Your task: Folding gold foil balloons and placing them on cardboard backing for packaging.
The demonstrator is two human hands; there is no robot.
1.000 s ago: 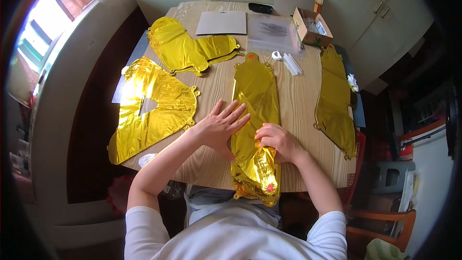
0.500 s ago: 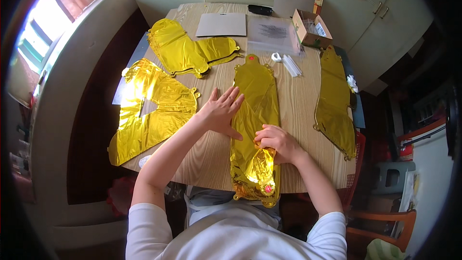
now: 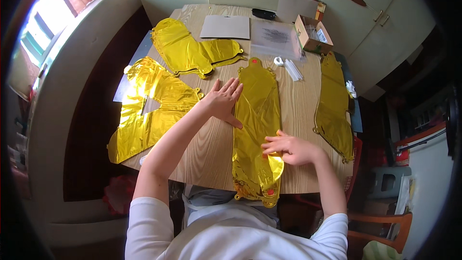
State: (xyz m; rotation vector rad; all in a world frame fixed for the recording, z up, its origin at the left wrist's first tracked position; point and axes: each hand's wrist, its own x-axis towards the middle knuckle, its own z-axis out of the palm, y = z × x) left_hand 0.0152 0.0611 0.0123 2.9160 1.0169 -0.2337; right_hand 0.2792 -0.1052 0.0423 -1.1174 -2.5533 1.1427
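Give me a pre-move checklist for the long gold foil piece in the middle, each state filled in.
1. Left hand spread at the left edge of the middle foil piece: ok.
2. Right hand pressing on the foil: cannot tell; it is over the lower part.
3. Foil smooth: not ok, creased near its lower end.
4. Foil wholly on the table: not ok, lower end overhangs the edge.
5. White straws clear of the foil: ok.

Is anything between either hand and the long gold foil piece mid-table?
Nothing visible. The left hand is at the left edge of the long gold foil piece, the right hand over its lower right part. The white ring and white sticks lie right of its upper end, away from both hands.
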